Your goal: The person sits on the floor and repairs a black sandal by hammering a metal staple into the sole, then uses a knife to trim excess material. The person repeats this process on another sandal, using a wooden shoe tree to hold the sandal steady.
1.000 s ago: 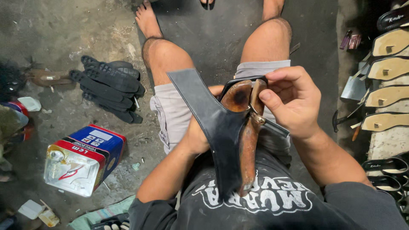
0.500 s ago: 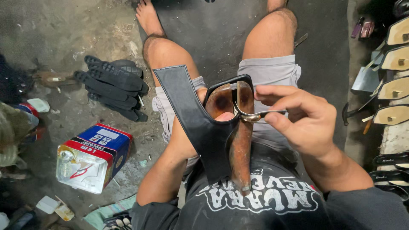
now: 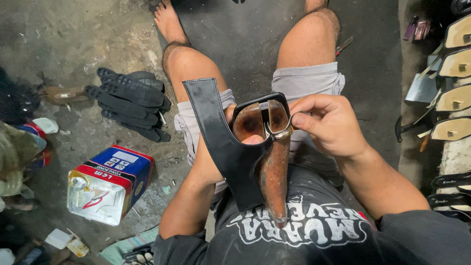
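A brown wooden shoe form (image 3: 272,162) rests upright against my chest, toe end up. A black leather upper with a wide strap (image 3: 216,132) is wrapped over it. My left hand (image 3: 235,132) grips the form and the leather from underneath, mostly hidden behind them. My right hand (image 3: 328,125) pinches the thin black strap and its small metal buckle (image 3: 279,131) at the form's right edge. I sit with bare legs stretched out over a dark floor.
A dented adhesive tin (image 3: 110,184) stands on the floor at left. Black rubber soles (image 3: 130,100) lie piled beyond it. Tan insoles (image 3: 454,78) line the right side, with a hammer (image 3: 405,130) and dark sandals (image 3: 449,189) nearby.
My right hand has shifted from covering the form's top to pinching the buckle strap at its right side. The form and leather now sit lower and more centred.
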